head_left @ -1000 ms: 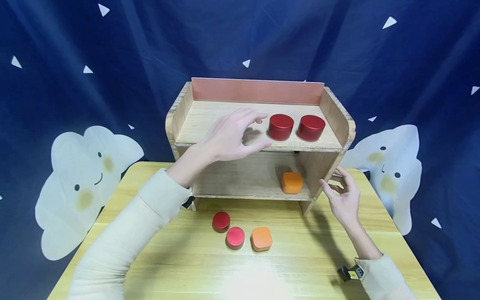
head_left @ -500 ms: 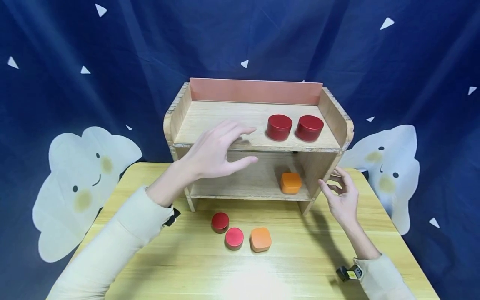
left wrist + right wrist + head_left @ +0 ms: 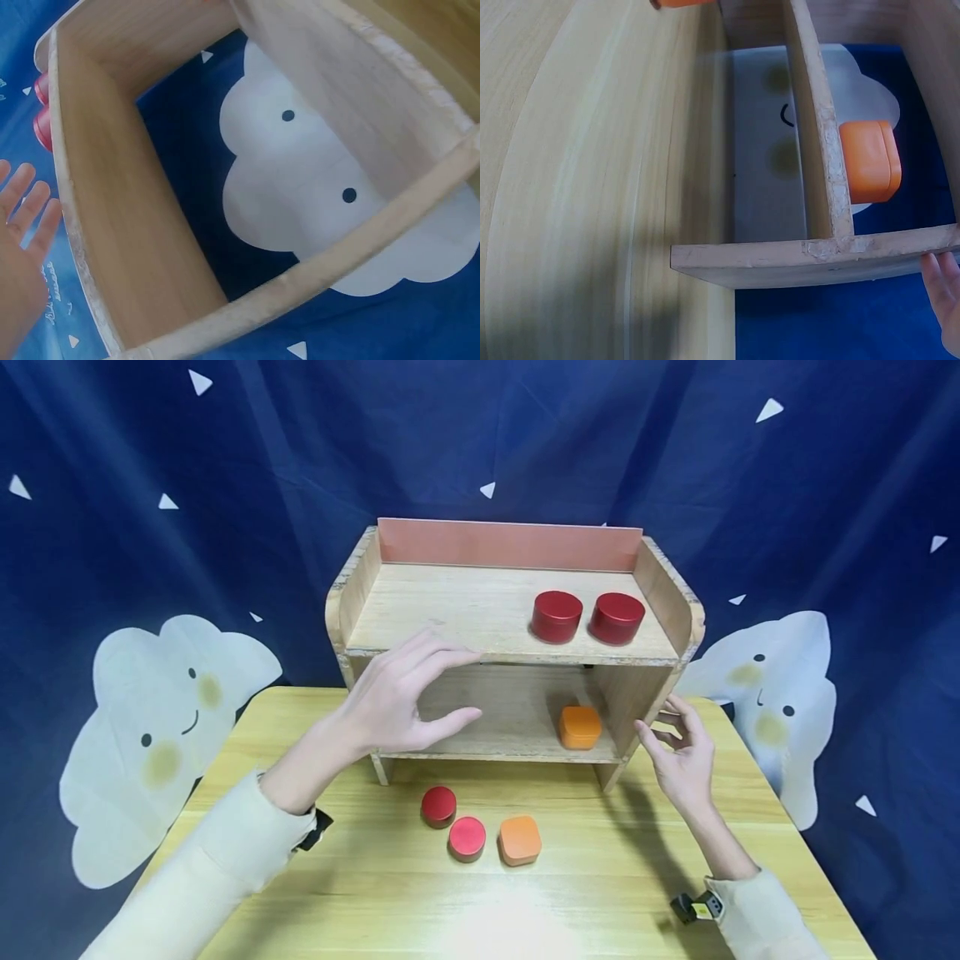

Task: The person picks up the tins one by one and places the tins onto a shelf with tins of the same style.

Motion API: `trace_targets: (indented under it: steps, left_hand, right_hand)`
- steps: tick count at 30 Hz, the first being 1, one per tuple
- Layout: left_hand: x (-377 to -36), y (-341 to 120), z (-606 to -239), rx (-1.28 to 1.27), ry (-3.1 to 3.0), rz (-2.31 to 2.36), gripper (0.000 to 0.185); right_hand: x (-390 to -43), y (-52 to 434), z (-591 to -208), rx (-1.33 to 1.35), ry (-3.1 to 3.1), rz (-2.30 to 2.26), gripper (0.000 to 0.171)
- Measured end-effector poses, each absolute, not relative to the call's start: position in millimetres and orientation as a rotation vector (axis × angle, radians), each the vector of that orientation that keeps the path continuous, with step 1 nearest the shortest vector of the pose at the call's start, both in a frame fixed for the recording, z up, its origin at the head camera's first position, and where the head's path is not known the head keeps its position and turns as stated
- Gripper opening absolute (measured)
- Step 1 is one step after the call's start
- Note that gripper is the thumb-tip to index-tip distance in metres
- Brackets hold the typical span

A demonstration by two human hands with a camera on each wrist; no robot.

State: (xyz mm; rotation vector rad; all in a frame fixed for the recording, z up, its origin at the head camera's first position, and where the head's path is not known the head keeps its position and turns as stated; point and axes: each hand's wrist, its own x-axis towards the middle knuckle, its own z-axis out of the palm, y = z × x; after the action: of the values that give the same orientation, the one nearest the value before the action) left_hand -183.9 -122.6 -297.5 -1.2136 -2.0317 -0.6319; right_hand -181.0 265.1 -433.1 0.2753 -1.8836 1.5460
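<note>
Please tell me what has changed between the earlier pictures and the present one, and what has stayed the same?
The left hand drew back from above the top shelf, down and toward the person; it now hovers empty before the shelf's front edge. Nothing was taken or released. The right hand stays by the shelf's right side. The two red tins above, the orange tin below and the three tins on the table did not move.

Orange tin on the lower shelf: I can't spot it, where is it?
Head view: the orange tin sits at the lower shelf's right end, beside the shelf's right wall.
</note>
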Motion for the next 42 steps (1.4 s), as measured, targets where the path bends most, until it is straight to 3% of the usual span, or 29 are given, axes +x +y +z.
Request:
trace_targets:
  steps: [42]
  left_hand:
    - [-141.3, -166.9, -458.6, -1.126, -2.516, -0.472, 0.062]
  right_hand:
    - [-182.1, 263.6, -434.4, 0.322, -1.821, 1.590, 0.052]
